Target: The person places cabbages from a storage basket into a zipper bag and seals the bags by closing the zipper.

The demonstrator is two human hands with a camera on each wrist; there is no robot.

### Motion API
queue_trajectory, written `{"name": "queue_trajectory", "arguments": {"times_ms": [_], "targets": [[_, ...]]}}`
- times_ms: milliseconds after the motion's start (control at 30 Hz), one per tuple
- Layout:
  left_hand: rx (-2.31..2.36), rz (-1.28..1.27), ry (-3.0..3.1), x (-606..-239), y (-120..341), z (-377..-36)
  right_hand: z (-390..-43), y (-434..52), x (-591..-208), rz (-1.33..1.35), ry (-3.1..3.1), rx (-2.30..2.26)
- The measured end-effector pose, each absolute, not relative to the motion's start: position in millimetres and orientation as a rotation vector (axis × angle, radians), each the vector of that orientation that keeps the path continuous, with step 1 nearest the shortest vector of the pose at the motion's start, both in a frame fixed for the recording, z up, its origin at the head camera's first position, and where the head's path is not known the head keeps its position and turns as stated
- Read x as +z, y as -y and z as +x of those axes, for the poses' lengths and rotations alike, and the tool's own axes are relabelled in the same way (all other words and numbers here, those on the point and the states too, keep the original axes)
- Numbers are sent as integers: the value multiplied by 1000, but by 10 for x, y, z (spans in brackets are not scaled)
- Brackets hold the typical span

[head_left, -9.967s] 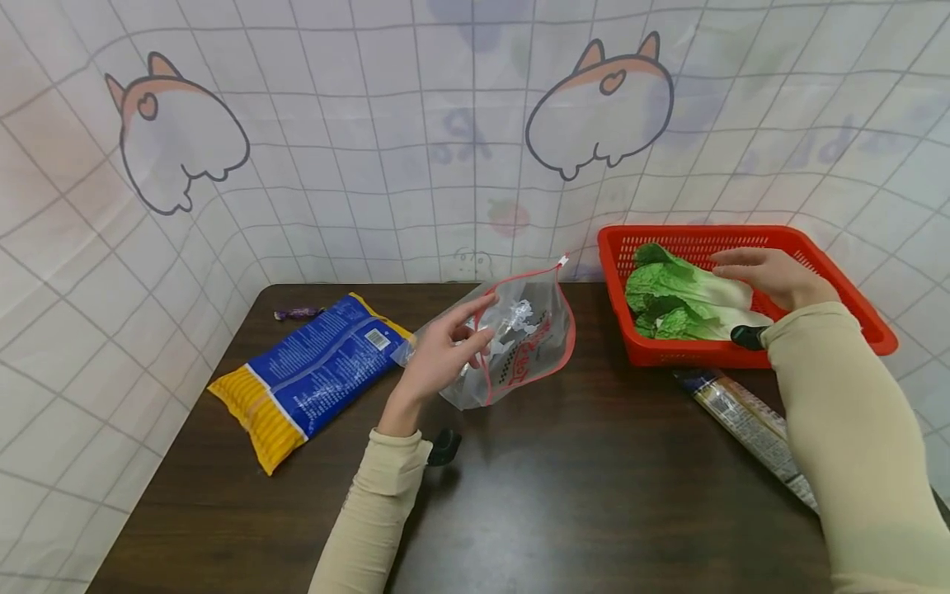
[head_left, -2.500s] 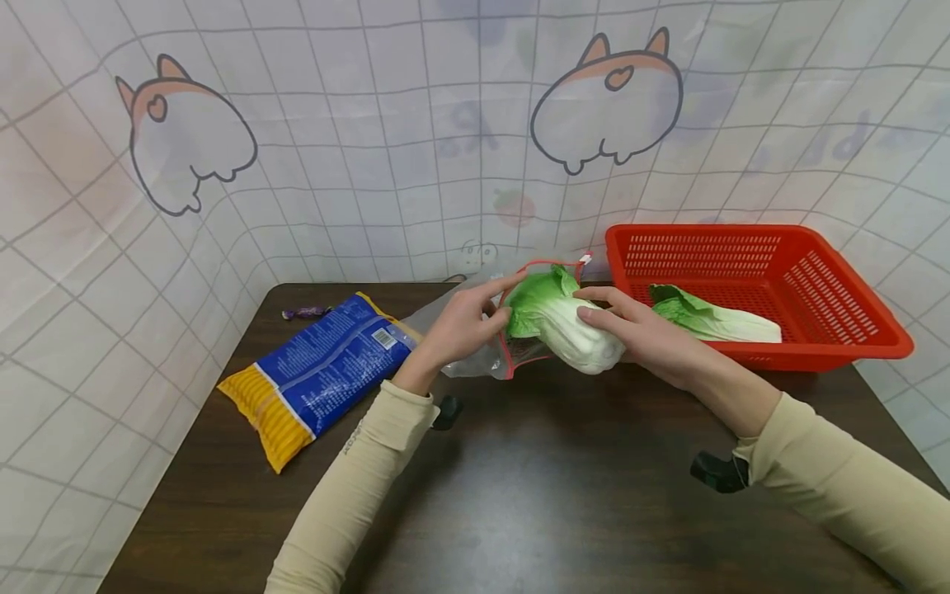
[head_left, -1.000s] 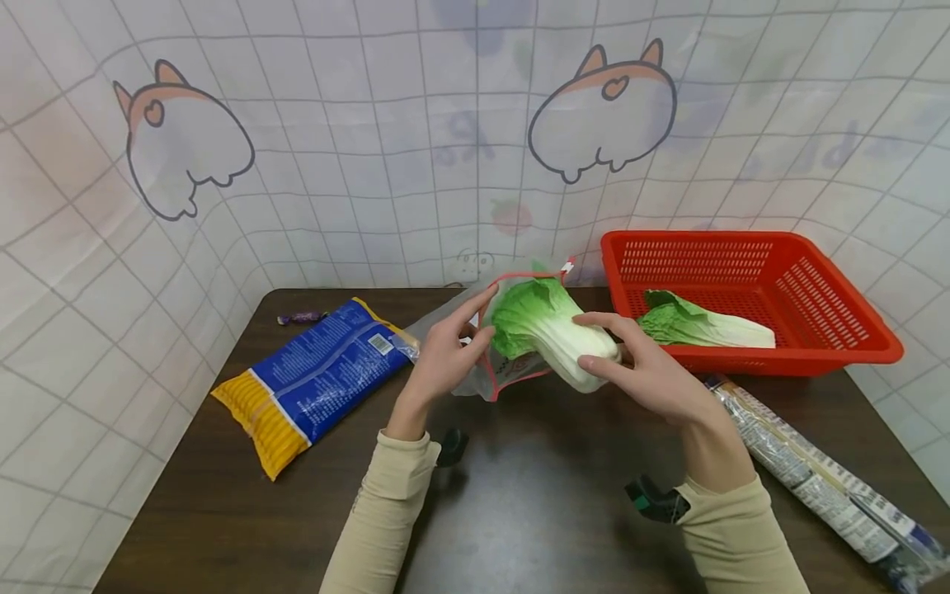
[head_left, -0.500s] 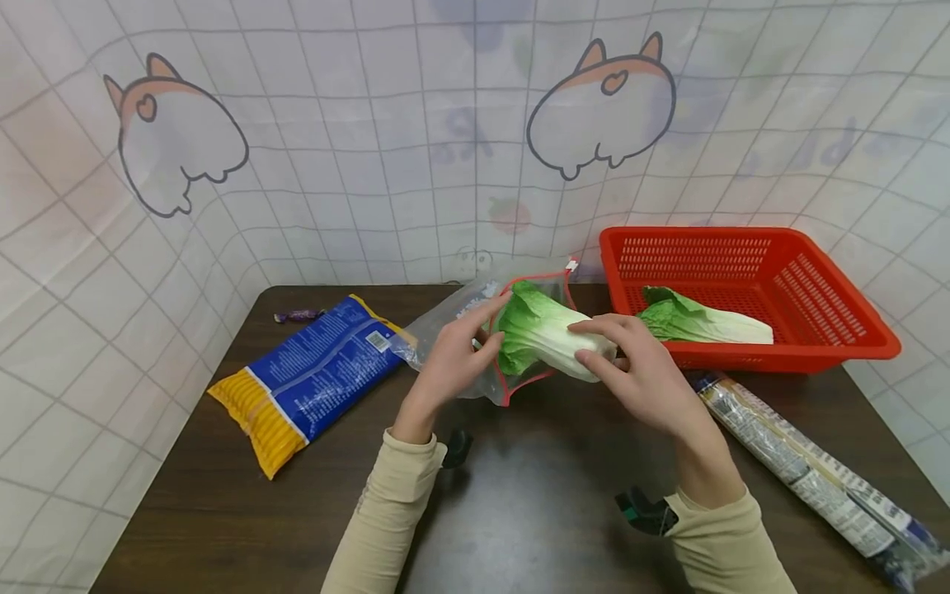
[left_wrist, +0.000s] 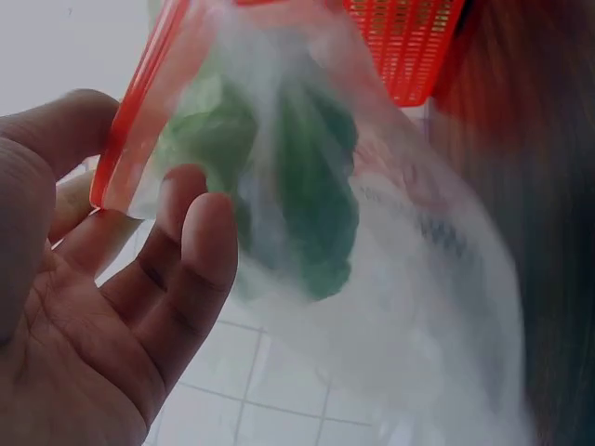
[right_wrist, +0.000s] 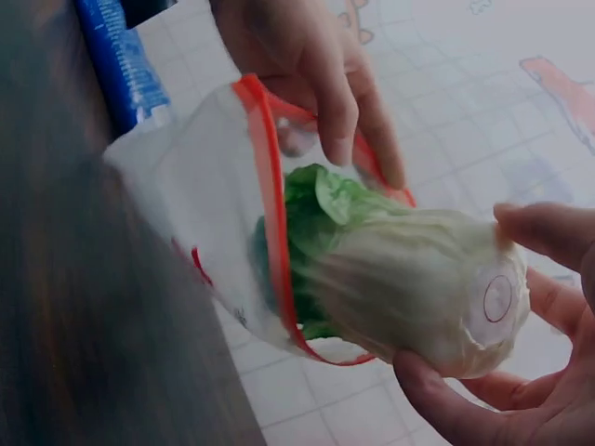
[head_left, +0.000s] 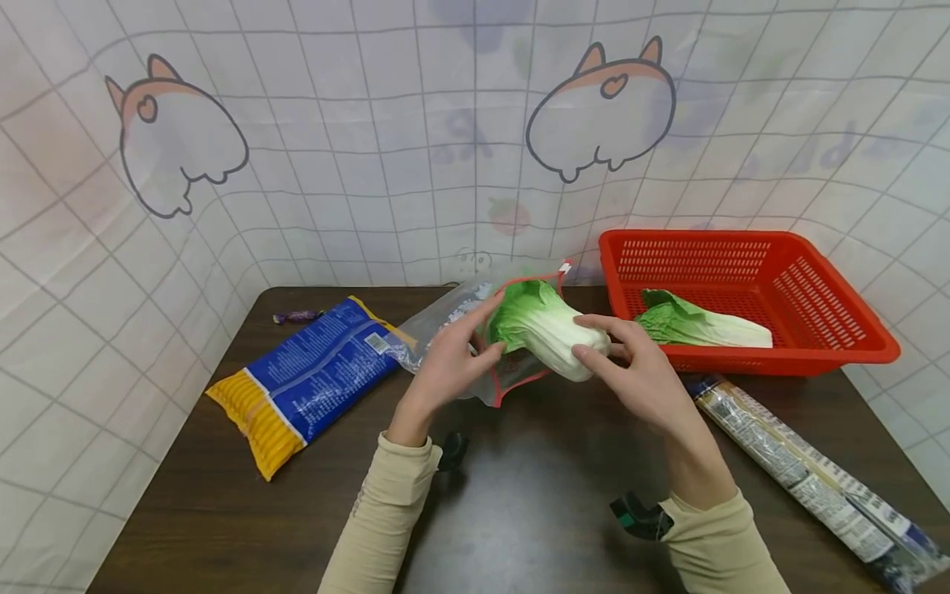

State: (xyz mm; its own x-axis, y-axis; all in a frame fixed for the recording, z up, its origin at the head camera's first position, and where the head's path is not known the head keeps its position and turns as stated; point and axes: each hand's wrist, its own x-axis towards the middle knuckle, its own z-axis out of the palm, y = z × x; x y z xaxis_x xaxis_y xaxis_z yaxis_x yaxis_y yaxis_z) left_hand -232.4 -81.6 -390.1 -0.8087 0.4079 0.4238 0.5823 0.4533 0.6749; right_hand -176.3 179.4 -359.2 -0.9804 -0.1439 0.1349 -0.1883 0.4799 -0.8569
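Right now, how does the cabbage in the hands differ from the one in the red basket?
The held cabbage is gripped at its white base by the right hand, leaves pushed into the clear bag that the left hand holds open. The basket cabbage lies untouched on the floor of the red basket. Both have green leaves and a pale base.

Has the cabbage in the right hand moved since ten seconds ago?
Yes. The cabbage has left the red basket. It is now left of the basket, leafy end inside the clear bag, held by the right hand.
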Motion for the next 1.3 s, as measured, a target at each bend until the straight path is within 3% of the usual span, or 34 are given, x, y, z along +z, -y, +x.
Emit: {"name": "queue_trajectory", "arguments": {"times_ms": [333, 600, 900, 1167, 1300], "targets": [[-1273, -837, 2525, -3891, 856, -2333, -1794, -1724, -3648, 314, 2584, 1368], [-1280, -869, 2512, -3893, 846, -2323, -1813, -1731, -3681, 310, 2606, 1512], [-1211, -977, 2452, -3919, 770, -2324, -1818, -1627, -3766, 306, 2447, 1045], [-1231, -1049, 2466, -3933, 721, -2312, -1844, -1720, -3751, 347, 2590, 1398], [-1219, -1119, 2483, -3939, 704, -2302, -1843, -1678, -3785, 369, 2569, 1278]]}}
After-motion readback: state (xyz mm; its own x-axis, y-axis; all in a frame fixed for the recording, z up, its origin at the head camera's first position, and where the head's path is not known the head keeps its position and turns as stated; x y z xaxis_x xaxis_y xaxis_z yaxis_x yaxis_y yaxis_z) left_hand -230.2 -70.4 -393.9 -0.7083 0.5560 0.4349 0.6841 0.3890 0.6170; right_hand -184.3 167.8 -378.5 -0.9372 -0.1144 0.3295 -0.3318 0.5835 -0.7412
